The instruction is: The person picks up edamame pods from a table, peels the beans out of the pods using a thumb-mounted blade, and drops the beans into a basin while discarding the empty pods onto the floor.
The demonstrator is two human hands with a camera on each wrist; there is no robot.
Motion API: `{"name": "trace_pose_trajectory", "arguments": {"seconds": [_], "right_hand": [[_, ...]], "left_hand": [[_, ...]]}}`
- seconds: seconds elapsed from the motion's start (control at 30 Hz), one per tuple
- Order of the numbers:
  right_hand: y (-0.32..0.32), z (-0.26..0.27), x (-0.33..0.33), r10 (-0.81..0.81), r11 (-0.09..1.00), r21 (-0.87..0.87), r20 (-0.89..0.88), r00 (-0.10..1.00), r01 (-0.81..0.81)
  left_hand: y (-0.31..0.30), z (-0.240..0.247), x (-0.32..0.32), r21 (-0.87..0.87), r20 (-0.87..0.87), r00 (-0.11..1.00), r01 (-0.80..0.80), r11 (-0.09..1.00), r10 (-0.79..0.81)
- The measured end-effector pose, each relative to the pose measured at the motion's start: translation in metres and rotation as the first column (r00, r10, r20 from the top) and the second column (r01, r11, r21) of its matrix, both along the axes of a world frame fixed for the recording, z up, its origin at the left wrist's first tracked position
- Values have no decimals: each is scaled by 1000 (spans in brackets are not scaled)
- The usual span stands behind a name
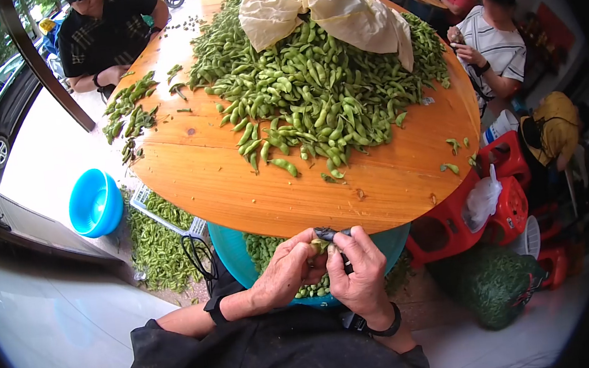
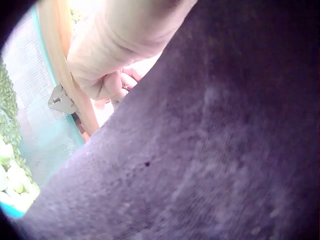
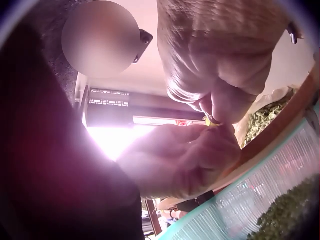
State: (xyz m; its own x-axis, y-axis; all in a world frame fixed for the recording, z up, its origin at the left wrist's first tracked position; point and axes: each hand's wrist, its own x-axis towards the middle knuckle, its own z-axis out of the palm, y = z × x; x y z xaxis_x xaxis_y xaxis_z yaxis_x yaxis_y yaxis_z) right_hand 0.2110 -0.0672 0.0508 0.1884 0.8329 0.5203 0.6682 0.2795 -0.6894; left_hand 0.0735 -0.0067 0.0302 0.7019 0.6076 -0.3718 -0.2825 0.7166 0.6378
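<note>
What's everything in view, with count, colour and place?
near table: one, orange, centre
pods: many, green, table and floor
cloth: one, cream, atop pods
tub: one, teal, under table
beans: many, green, in tub
basin: one, blue, left floor
crate: one, white, left floor
stools: several, red, right
bag: one, white, on stools
sack: one, green, right floor
people: several, mixed clothes, farther back
left hand: one, bare, pinching pod
right hand: one, bare, pinching pod

Green pod [image 1: 320, 246] partly hidden in the grip of both hands [image 1: 283, 274] [image 1: 360, 277]
</note>
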Motion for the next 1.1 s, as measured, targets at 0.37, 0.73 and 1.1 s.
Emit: {"name": "trace_pose_trajectory", "arguments": {"seconds": [0.37, 0.73, 1.1], "right_hand": [[-68, 23, 104, -173, 943, -319, -246, 954, 89], [-85, 16, 127, -387, 824, -371, 182, 904, 428], [4, 14, 23, -25, 901, -280, -796, 605, -332]], "left_hand": [[47, 26, -40, 825, -467, 880, 470, 313, -91], [152, 27, -17, 771, -463, 745, 606, -197, 479], [78, 58, -20, 805, -425, 905, 366, 467, 24]]}}
